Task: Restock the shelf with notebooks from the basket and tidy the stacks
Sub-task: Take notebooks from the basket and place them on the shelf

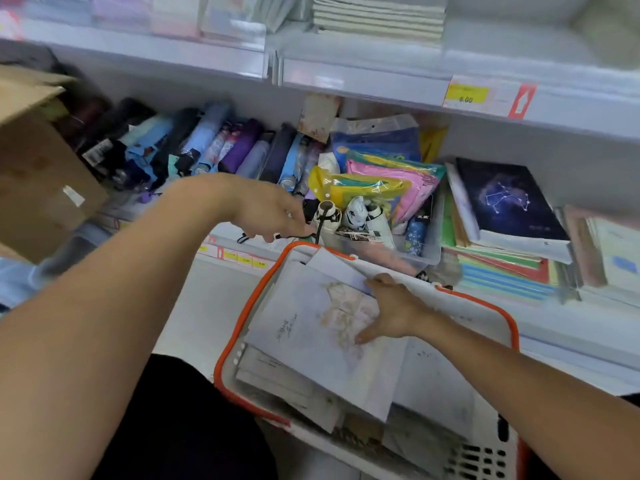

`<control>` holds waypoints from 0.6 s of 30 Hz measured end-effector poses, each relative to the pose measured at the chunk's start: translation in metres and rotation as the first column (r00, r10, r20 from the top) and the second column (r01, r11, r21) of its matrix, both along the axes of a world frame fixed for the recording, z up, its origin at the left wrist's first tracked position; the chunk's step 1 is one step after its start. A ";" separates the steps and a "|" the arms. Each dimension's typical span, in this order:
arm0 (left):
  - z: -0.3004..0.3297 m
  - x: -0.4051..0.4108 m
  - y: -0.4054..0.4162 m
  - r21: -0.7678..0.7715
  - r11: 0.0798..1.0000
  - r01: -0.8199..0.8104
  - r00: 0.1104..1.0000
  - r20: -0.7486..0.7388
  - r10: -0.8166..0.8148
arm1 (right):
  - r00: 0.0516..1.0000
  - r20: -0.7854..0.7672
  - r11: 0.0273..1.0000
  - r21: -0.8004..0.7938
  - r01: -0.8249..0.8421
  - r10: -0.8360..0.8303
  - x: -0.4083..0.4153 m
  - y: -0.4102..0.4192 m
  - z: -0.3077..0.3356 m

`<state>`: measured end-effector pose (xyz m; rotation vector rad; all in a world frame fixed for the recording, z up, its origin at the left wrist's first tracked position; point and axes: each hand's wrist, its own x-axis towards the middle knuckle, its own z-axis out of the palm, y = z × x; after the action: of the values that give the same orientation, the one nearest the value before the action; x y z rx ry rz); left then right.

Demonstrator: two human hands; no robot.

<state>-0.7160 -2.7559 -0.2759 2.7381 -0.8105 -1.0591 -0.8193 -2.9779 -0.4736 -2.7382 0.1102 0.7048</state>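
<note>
The right hand (391, 311) lies flat and open, fingers spread, on the pale top notebook (311, 334) of a loose pile inside a white basket with an orange rim (228, 344). The left hand (266, 211) hovers past the basket's far edge with fingers curled downward near a black cord (320, 223); whether it grips anything cannot be told. Behind the basket, the lower shelf holds a notebook stack topped by a dark constellation-cover notebook (509, 199), beside coloured plastic pouches (381, 181) and folded umbrellas (207, 143).

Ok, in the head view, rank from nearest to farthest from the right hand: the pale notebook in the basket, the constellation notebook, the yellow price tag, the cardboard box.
1. Pale notebook, under the right hand, in the basket.
2. Constellation notebook, on the shelf stack, upper right.
3. Yellow price tag, on the shelf edge above.
4. Cardboard box, far left.
</note>
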 end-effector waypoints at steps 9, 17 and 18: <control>-0.004 0.003 -0.010 0.044 0.999 0.017 0.998 0.060 -0.019 | 0.988 0.094 0.993 0.019 0.119 -0.121 -0.003 0.005 -0.024; 0.000 0.000 -0.002 0.063 0.985 -0.162 0.962 -0.211 0.172 | 0.925 -0.040 0.474 0.850 0.230 -0.378 0.021 -0.047 0.057; 0.002 -0.001 0.000 0.043 0.985 -0.169 0.955 -0.241 0.175 | 0.890 -0.081 0.305 0.922 0.237 -0.448 0.023 -0.048 0.069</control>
<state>-0.7166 -2.7559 -0.2743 2.5676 -0.5169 -1.3372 -0.7960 -3.0262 -0.4048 -1.5484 0.1888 0.2081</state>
